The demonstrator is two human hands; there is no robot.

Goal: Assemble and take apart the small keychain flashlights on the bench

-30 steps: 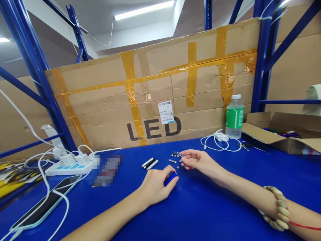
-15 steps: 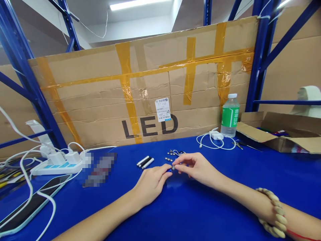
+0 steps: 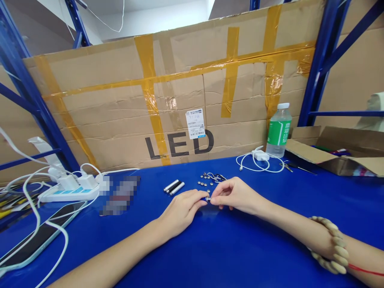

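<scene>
My left hand (image 3: pixel 181 210) and my right hand (image 3: pixel 235 194) meet just above the blue tabletop, fingertips pinched close together. Between them shows a small shiny silver metal piece (image 3: pixel 208 198), gripped from both sides; its full shape is hidden by the fingers. Just beyond the hands lie several small round silver button-like discs (image 3: pixel 202 184). A bundle of thin cords with dark ends (image 3: pixel 217 177) lies behind my right fingers. Left of the discs, short slim tubes (image 3: pixel 174 187), two silver and one black, rest side by side.
At left are a white power strip (image 3: pixel 72 194) with plugs and cables, a phone (image 3: pixel 42 234) and a blurred-out flat item (image 3: pixel 120 196). Toward the back right stand a coiled white charger cable (image 3: pixel 261 156), a water bottle (image 3: pixel 279 130) and an open cardboard box (image 3: pixel 339 160). Taped cardboard (image 3: pixel 120 120) walls the back.
A blue piece seen at my left fingertips earlier no longer shows. More discs are visible now beside my right hand. Both hands stay together; the camera has tilted slightly down.
</scene>
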